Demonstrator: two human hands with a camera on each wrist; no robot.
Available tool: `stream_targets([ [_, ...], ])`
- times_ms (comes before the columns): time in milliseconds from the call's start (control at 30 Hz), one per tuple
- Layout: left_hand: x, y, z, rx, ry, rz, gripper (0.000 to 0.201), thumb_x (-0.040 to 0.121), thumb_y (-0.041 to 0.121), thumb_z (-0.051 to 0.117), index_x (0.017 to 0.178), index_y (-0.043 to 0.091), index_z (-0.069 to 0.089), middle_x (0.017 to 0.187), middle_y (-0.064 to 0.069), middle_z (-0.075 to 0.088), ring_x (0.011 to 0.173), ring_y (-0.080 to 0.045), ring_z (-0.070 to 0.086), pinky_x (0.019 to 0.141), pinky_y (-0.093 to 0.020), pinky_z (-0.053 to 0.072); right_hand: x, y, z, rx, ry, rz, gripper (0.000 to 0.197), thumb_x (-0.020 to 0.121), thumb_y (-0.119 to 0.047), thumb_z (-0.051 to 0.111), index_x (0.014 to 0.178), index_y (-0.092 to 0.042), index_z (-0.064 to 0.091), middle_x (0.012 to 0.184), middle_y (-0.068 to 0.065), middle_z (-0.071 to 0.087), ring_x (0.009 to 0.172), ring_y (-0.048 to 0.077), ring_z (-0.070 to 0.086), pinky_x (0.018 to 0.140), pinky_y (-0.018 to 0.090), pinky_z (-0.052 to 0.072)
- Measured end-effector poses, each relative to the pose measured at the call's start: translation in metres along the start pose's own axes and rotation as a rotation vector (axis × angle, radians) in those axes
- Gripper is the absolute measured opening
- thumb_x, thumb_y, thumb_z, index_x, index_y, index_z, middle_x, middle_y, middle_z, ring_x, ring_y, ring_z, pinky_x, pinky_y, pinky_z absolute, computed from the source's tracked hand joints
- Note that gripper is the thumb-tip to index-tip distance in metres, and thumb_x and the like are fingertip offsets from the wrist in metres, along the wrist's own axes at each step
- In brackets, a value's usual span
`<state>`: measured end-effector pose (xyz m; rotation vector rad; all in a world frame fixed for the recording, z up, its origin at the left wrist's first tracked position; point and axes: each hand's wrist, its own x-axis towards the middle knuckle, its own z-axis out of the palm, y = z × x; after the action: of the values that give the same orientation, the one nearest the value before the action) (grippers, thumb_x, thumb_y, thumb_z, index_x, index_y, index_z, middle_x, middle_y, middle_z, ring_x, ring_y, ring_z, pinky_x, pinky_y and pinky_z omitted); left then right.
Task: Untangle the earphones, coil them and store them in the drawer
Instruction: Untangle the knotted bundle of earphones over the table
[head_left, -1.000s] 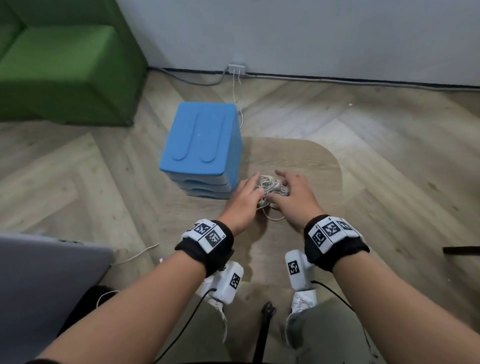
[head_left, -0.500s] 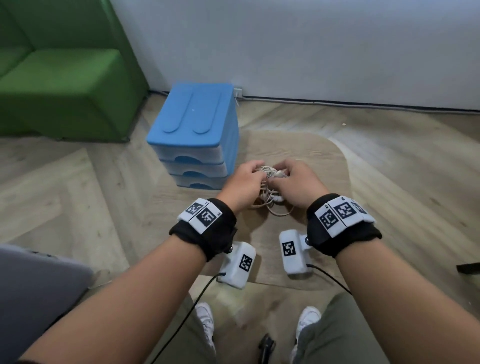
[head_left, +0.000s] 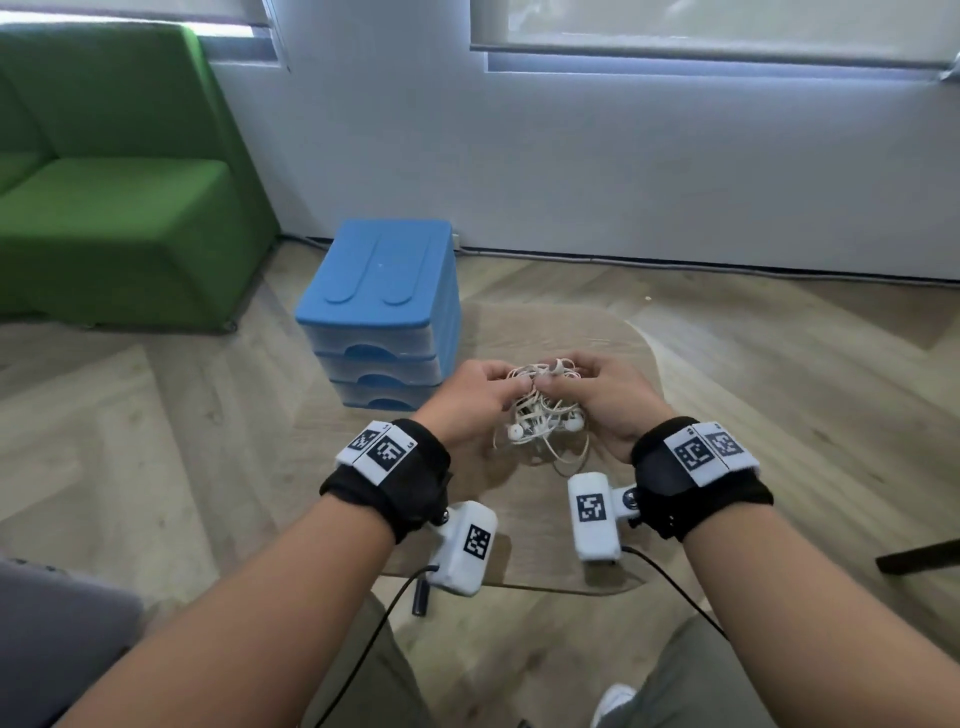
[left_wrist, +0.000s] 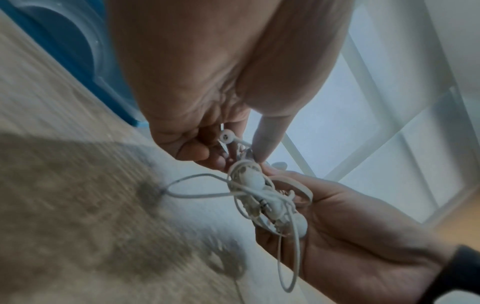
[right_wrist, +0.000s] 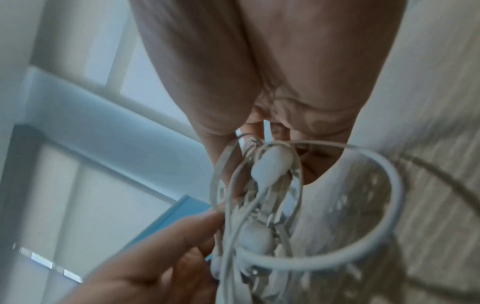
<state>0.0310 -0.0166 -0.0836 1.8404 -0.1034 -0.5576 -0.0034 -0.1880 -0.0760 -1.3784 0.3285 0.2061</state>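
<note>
Earphones (head_left: 540, 410): white tangle, mid-frame, gripped by curled fingers of left hand (head_left: 470, 402) and right hand (head_left: 608, 402). Drawers (head_left: 382, 317): blue, closed, upper left of hands.

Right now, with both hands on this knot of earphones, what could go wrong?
1. The earphones are a tight ball pinched between the left hand and the right hand; pulling hard could likely tighten the knots or strain the thin cord.
2. Loose loops hang below the hands and might snag on a finger.
3. All three drawers of the blue drawer box look shut, so one hand must let go later.
</note>
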Motion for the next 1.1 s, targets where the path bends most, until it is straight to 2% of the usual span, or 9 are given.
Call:
stream_targets([
  [67, -0.005, 0.003, 0.002, -0.112, -0.011, -0.011, 0.024, 0.104, 0.024, 0.063, 0.112, 0.004, 0.073, 0.082, -0.002, 0.071, 0.068, -0.013, 0.063, 0.065, -0.025, 0.050, 0.000, -0.001, -0.003, 0.148, -0.012, 0.021, 0.019, 0.082, 0.005, 0.074, 0.099, 0.000, 0.067, 0.089, 0.019, 0.073, 0.069, 0.028, 0.073, 0.062, 0.038, 0.063],
  [200, -0.011, 0.007, 0.003, -0.267, -0.013, 0.014, 0.025, 0.103, 0.022, 0.064, 0.115, 0.004, 0.075, 0.094, -0.011, 0.068, 0.078, -0.020, 0.058, 0.075, -0.034, 0.042, -0.003, -0.008, -0.008, 0.248, -0.076, 0.001, 0.037, 0.073, -0.003, 0.077, 0.107, 0.001, 0.064, 0.093, 0.019, 0.073, 0.073, 0.029, 0.073, 0.068, 0.040, 0.064],
  [367, -0.016, 0.019, 0.001, -0.371, 0.049, 0.055, 0.025, 0.101, 0.015, 0.066, 0.124, 0.007, 0.070, 0.103, -0.007, 0.077, 0.087, -0.017, 0.069, 0.077, -0.027, 0.054, -0.008, -0.018, -0.008, 0.257, -0.016, -0.116, 0.027, 0.085, 0.008, 0.071, 0.110, 0.004, 0.063, 0.092, 0.019, 0.073, 0.074, 0.027, 0.073, 0.068, 0.037, 0.064],
  [500, -0.026, 0.024, 0.001, -0.086, 0.201, 0.218, 0.030, 0.103, 0.023, 0.062, 0.133, 0.018, 0.065, 0.127, 0.000, 0.071, 0.118, -0.012, 0.065, 0.102, -0.029, 0.051, -0.012, -0.023, -0.008, 0.167, 0.103, -0.351, 0.024, 0.081, 0.008, 0.076, 0.102, -0.002, 0.069, 0.094, 0.017, 0.072, 0.079, 0.026, 0.072, 0.070, 0.035, 0.062],
  [600, -0.037, 0.031, 0.004, 0.124, 0.415, 0.406, 0.019, 0.104, 0.022, 0.060, 0.115, 0.016, 0.074, 0.105, 0.004, 0.075, 0.096, -0.008, 0.069, 0.085, -0.022, 0.054, -0.016, -0.028, -0.004, 0.019, 0.127, -0.510, 0.026, 0.079, 0.005, 0.081, 0.099, -0.008, 0.072, 0.090, 0.010, 0.071, 0.081, 0.021, 0.070, 0.074, 0.035, 0.062],
  [700, -0.042, 0.045, 0.004, -0.168, 0.255, 0.220, 0.042, 0.107, 0.042, 0.052, 0.096, 0.008, 0.075, 0.082, -0.006, 0.075, 0.072, -0.020, 0.069, 0.064, -0.031, 0.054, -0.018, -0.033, 0.004, -0.190, 0.101, -0.631, 0.029, 0.076, 0.003, 0.085, 0.096, -0.015, 0.074, 0.084, -0.003, 0.072, 0.077, 0.013, 0.066, 0.070, 0.030, 0.059],
  [800, -0.045, 0.053, -0.001, -0.509, 0.076, 0.019, 0.056, 0.102, 0.058, 0.053, 0.103, 0.006, 0.073, 0.092, -0.012, 0.075, 0.080, -0.024, 0.074, 0.082, -0.040, 0.062, -0.019, -0.032, 0.015, -0.362, 0.064, -0.710, 0.034, 0.074, 0.008, 0.080, 0.096, -0.017, 0.075, 0.086, -0.008, 0.074, 0.078, 0.008, 0.066, 0.072, 0.025, 0.053],
  [933, -0.045, 0.042, -0.009, -0.585, 0.029, 0.059, 0.038, 0.105, 0.033, 0.058, 0.125, 0.003, 0.070, 0.108, -0.015, 0.075, 0.091, -0.021, 0.073, 0.096, -0.041, 0.060, -0.022, -0.022, 0.025, -0.558, -0.012, -0.819, 0.039, 0.072, 0.006, 0.079, 0.103, -0.018, 0.074, 0.096, -0.008, 0.074, 0.092, 0.012, 0.071, 0.083, 0.033, 0.057],
  [1100, -0.047, 0.027, -0.020, -0.648, 0.067, 0.055, 0.025, 0.106, 0.009, 0.052, 0.126, -0.002, 0.062, 0.097, -0.013, 0.073, 0.083, -0.022, 0.073, 0.080, -0.037, 0.062, -0.030, -0.021, 0.017, -0.269, -0.239, -0.664, 0.058, 0.072, 0.034, 0.053, 0.115, -0.002, 0.065, 0.105, 0.015, 0.076, 0.104, 0.026, 0.073, 0.086, 0.031, 0.058],
])
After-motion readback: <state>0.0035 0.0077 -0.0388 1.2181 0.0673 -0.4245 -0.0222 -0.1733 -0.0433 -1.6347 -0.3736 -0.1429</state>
